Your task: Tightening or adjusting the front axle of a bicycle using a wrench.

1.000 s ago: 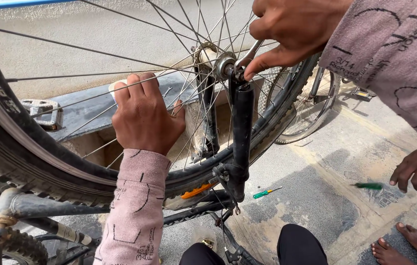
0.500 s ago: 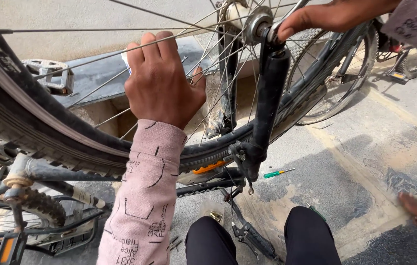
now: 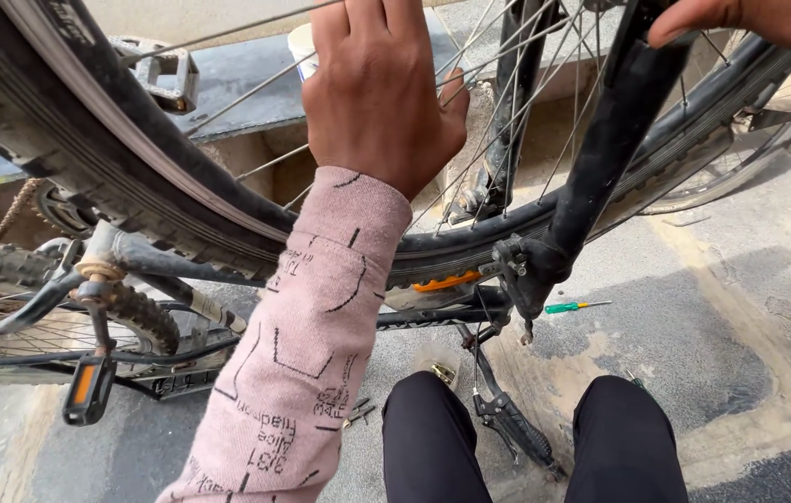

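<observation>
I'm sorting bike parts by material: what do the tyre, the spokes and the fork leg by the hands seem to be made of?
Tyre: looks like black rubber, matt and dusty, with ribbed tread.
Spokes: thin bare metal wire, probably steel, with a grey shine.
Fork leg: seems painted metal, black with scuffs and dust.
The left hand rests among the spokes.

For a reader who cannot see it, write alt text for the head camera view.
A left hand in a pink patterned sleeve presses against the spokes of an upturned bicycle wheel, while the right hand grips the top of the black fork leg. A green-handled screwdriver lies on the concrete floor above the person's dark-trousered knees.
</observation>
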